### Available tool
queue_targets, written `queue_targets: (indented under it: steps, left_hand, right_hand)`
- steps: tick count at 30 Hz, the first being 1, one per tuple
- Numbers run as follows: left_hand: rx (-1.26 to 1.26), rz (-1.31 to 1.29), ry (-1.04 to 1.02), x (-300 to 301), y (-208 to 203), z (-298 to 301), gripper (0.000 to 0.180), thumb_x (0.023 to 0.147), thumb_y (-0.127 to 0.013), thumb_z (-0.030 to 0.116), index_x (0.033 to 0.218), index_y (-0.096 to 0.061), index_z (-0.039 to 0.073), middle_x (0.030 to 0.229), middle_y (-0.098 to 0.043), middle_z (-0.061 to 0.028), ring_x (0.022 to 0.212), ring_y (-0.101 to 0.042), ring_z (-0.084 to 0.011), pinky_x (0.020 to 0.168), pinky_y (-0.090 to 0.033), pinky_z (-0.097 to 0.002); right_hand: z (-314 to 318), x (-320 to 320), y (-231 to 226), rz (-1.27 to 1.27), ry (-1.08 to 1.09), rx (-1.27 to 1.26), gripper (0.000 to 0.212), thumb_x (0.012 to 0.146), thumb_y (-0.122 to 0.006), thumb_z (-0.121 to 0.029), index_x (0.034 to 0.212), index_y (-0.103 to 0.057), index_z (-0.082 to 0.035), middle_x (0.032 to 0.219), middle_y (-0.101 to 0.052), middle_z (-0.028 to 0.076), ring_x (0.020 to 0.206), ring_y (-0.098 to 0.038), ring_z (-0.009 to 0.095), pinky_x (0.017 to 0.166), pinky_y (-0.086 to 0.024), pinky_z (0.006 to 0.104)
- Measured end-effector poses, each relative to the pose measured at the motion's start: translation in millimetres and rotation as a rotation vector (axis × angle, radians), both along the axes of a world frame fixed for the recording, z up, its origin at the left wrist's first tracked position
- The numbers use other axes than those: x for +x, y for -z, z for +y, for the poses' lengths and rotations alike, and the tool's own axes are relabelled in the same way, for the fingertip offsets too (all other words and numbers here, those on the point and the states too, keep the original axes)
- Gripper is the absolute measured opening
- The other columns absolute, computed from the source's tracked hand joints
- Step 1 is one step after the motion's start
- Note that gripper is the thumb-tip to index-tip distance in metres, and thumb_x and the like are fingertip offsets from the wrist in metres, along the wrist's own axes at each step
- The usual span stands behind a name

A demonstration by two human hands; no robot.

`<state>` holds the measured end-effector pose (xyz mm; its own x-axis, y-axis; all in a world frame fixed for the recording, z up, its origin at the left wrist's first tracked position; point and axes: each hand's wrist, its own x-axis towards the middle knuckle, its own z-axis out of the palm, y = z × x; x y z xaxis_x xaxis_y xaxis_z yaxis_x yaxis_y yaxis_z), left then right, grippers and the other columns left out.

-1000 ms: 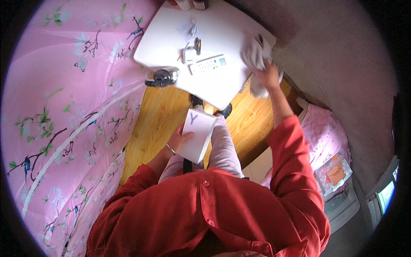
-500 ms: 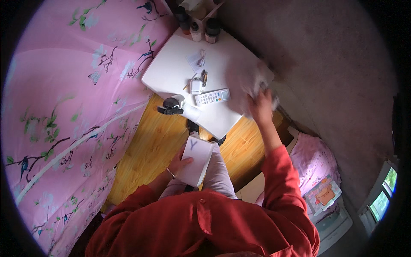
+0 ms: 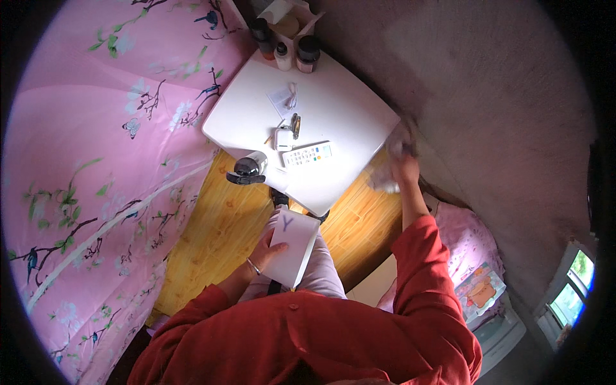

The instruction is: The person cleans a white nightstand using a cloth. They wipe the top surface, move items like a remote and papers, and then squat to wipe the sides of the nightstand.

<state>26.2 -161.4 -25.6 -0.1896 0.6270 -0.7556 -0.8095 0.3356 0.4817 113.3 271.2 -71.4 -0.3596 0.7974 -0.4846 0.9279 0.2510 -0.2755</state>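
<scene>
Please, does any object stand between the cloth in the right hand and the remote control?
Nothing visible stands between them. The blurred cloth in the right hand is by the right edge of the table; from that edge to the remote control, only tabletop shows.

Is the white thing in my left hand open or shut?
Shut: the white book or box in your left hand shows one unbroken face.

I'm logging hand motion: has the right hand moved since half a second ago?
Yes: the right hand has moved rightward, farther out from the right edge of the table.
</scene>
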Motion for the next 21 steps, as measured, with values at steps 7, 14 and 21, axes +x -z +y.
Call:
queue_targets:
  steps: [7, 14, 21]
  left_hand:
    - [-0.061, 0.055, 0.086, -8.3, -11.5, 4.0, 0.055, 0.078, -0.068, 0.021, 0.124, -0.045, 0.004, 0.108, -0.057, -0.0060, 0.095, -0.053, -0.0147, 0.084, -0.044, -0.0293]
    - [-0.038, 0.148, 0.061, -28.0, -27.7, -25.1, 0.054, 0.080, -0.065, 0.021, 0.126, -0.043, 0.005, 0.109, -0.057, -0.0060, 0.096, -0.054, -0.0162, 0.084, -0.043, -0.0324]
    - [-0.315, 0.138, -0.156, -57.0, -29.3, -103.0, 0.050, 0.077, -0.069, 0.021, 0.118, -0.047, 0.003, 0.104, -0.058, -0.0057, 0.092, -0.055, -0.0154, 0.082, -0.045, -0.0310]
  right_hand:
    - [-137.3, 240.9, 71.2, -0.584, -0.506, -0.422, 0.051, 0.082, -0.050, -0.029, 0.127, -0.044, -0.006, 0.100, -0.062, 0.013, 0.090, -0.061, 0.028, 0.075, -0.049, 0.0407]
    - [-210.7, 247.7, 22.0, -0.440, -0.408, -0.710, 0.049, 0.073, -0.058, -0.030, 0.111, -0.053, 0.000, 0.095, -0.064, 0.018, 0.089, -0.062, 0.031, 0.076, -0.050, 0.0400]
    - [-175.7, 192.1, -7.5, -0.192, -0.280, -0.344, 0.053, 0.063, -0.064, -0.032, 0.101, -0.057, 0.005, 0.097, -0.060, 0.025, 0.093, -0.059, 0.036, 0.081, -0.047, 0.0400]
